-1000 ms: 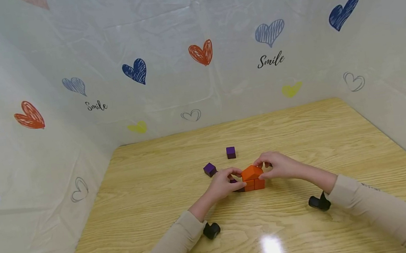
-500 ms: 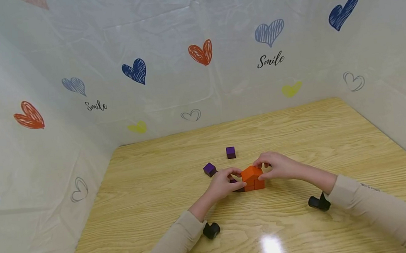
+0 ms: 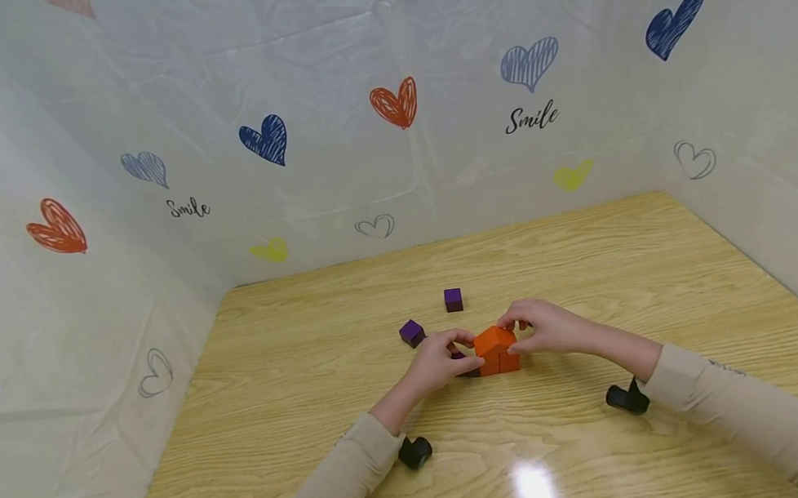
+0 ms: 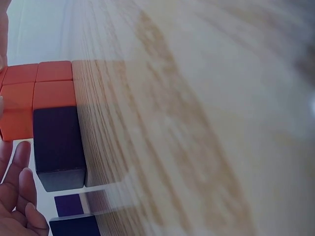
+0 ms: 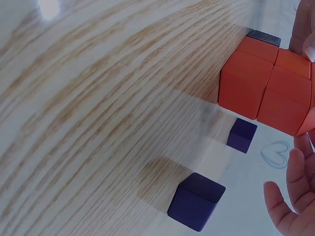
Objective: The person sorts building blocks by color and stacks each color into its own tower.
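Observation:
In the head view a small stack of orange blocks [image 3: 509, 363] stands mid-table, topped by an orange block [image 3: 494, 341] that looks roof-shaped. My left hand [image 3: 436, 364] pinches the stack's upper left side between thumb and fingers. From the right, my right hand [image 3: 547, 327] pinches the upper right side. A dark purple block [image 4: 58, 140] sits against the stack's left side in the left wrist view. Seen from the right wrist, the lower orange blocks [image 5: 246, 83] rest on the wood, while the topmost piece is cut off by the frame edge.
Two loose purple cubes [image 3: 412, 333] lie behind and left of the stack, the farther cube [image 3: 453, 300] nearer the back. Another purple cube [image 5: 196, 201] shows in the right wrist view. A heart-printed sheet [image 3: 333, 191] walls in the wooden table [image 3: 304, 457].
The upper orange piece now sits slightly more flush with the blocks below it. Both hands have stayed almost still, and the loose cubes have not moved.

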`<state>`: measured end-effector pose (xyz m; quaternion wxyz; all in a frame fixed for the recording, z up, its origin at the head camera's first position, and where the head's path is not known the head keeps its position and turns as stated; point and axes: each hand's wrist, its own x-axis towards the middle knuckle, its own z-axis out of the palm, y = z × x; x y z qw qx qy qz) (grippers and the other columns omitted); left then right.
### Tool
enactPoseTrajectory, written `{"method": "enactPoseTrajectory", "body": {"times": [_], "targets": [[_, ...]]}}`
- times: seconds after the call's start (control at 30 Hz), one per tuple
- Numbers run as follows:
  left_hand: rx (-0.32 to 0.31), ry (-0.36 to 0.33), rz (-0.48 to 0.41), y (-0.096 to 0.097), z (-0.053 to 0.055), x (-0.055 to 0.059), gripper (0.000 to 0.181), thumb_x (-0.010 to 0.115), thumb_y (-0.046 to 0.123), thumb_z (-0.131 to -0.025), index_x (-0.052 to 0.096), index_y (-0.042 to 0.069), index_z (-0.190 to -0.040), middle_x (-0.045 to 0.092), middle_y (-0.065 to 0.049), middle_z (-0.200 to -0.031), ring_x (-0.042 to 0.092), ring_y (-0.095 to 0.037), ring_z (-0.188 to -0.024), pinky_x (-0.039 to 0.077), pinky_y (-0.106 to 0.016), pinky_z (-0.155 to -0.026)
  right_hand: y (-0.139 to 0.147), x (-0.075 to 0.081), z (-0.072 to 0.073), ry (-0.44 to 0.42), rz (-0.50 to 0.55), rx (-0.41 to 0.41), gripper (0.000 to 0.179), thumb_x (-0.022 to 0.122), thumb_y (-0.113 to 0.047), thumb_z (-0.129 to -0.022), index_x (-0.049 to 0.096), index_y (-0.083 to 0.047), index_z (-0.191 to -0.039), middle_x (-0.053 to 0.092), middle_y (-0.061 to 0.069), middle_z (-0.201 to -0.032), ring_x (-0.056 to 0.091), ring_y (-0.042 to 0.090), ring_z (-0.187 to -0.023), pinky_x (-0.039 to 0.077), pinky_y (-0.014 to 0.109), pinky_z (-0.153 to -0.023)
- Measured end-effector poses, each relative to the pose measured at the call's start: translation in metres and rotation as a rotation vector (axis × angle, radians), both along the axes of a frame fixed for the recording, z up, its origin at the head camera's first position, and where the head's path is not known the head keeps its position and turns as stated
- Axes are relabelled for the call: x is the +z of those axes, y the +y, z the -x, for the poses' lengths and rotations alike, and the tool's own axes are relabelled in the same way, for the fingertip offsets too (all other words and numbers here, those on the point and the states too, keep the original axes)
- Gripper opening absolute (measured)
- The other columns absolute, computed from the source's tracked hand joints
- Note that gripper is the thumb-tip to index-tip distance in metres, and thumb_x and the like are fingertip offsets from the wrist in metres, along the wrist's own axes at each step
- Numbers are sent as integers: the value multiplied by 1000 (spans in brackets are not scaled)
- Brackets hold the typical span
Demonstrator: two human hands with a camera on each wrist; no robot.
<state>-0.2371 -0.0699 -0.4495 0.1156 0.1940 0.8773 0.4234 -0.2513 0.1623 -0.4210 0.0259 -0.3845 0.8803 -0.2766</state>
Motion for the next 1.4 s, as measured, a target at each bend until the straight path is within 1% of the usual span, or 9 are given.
{"method": "enactPoseTrajectory", "body": {"times": [0.27,0.37,0.5,0.6,0.7,0.87,1.07,1.2,1.4], "targets": [[0,-6,-14,-1,2,-1,32,71,25,-80,63,11,-107,63,-3,-102,57,-13,-82,47,-23,-70,-1,0,0,11,2,12,31,72,-17,-78,64,-1,-104,61,3,-93,54,19,-78,47,36,-70],[-1,0,-14,-3,2,1,35,71,26,-80,63,11,-110,62,-2,-103,56,-13,-82,46,-23,-70,-2,3,-1,3,-19,-1,40,72,-21,-79,61,1,-111,61,8,-100,55,22,-84,47,36,-72],[-1,49,-21,-11,5,8,39,70,26,-81,61,8,-114,64,-5,-106,55,-19,-87,45,-26,-75,1,12,-3,-32,8,-29,55,71,-26,-79,52,5,-121,58,17,-110,55,30,-93,46,42,-79],[28,88,-49,-19,9,15,39,69,23,-82,60,4,-115,64,-9,-108,54,-23,-92,44,-30,-80,7,19,-3,-32,65,-64,57,70,-26,-81,50,6,-124,58,19,-112,54,33,-97,44,48,-82],[89,105,-81,-27,13,23,39,67,23,-84,59,3,-116,63,-9,-109,54,-23,-95,44,-32,-84,12,25,0,-16,116,-105,52,68,-24,-83,51,4,-124,59,18,-112,55,33,-98,43,50,-84],[177,117,-119,-38,17,33,37,66,22,-85,60,5,-117,63,-10,-108,52,-21,-91,45,-30,-78,18,29,4,4,162,-157,46,65,-23,-85,53,1,-123,60,17,-112,54,32,-99,42,51,-83],[218,120,-146,-45,19,33,29,65,15,-85,62,7,-113,63,-12,-106,51,-18,-83,41,-24,-62,23,28,8,4,167,-191,42,63,-20,-87,54,1,-122,60,19,-112,55,32,-100,41,52,-85],[240,122,-142,-48,20,31,29,66,16,-85,62,8,-113,64,-10,-104,52,-18,-83,42,-24,-62,25,27,11,11,180,-201,40,61,-18,-88,55,3,-121,60,20,-111,55,33,-99,42,52,-85],[270,121,-145,-48,28,29,32,66,15,-85,61,9,-116,63,-7,-102,52,-18,-84,43,-23,-64,27,23,22,7,203,-230,39,60,-15,-88,54,4,-122,60,21,-111,55,33,-99,42,50,-85]]}}
